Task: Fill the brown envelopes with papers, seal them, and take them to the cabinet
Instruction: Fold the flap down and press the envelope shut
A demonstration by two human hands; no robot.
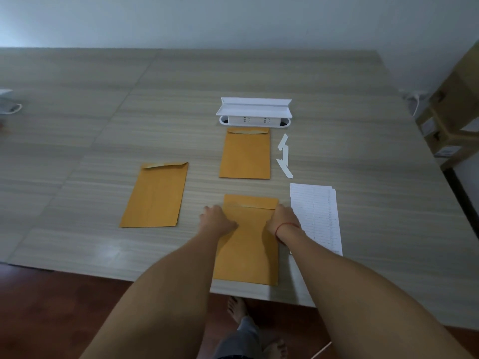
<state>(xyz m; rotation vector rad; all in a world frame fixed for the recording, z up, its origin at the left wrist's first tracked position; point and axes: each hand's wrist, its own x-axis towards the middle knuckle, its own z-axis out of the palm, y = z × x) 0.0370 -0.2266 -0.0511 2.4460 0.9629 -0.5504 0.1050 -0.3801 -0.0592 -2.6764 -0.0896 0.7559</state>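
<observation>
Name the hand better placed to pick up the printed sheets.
Right, likely. The right hand rests at the right edge of the near envelope, beside the printed sheets; the left hand is at its left edge, farther away.

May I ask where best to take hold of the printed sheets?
Likely the right long edge of the printed sheets, coming from the right: they lie flat, bare table borders that side, while the near envelope crowds the left.

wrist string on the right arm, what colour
Red: a thin string, seen in the head view.
</observation>
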